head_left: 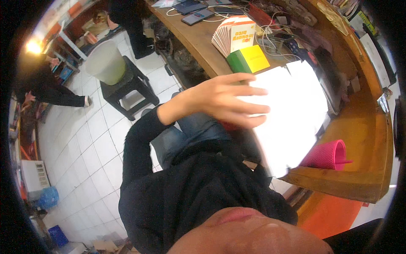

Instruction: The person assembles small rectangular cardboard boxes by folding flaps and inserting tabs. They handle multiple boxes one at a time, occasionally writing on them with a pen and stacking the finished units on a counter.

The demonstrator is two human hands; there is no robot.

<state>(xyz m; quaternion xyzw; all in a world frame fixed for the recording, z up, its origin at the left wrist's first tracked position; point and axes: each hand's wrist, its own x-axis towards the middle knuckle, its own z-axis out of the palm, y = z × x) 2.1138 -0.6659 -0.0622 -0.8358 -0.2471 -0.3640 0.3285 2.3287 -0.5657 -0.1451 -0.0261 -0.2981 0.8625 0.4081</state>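
Note:
My left hand (224,99) reaches across from the left in a black sleeve, its fingers spread apart over the left edge of a stack of white sheets (292,114). The sheets are so bright that nothing on them can be made out. My right hand does not show. Just beyond the sheets stands a green and yellow box (249,59). Behind that, a fanned row of white and orange booklets (241,36) rests on the wooden desk (184,31).
A pink textured cup (327,154) lies near the desk's right edge. Phones (198,16) and white cables fill the far end. At left, a pale bucket (105,63) sits on a black stool (139,91). One person (55,86) is at far left, another (131,25) behind the desk's corner.

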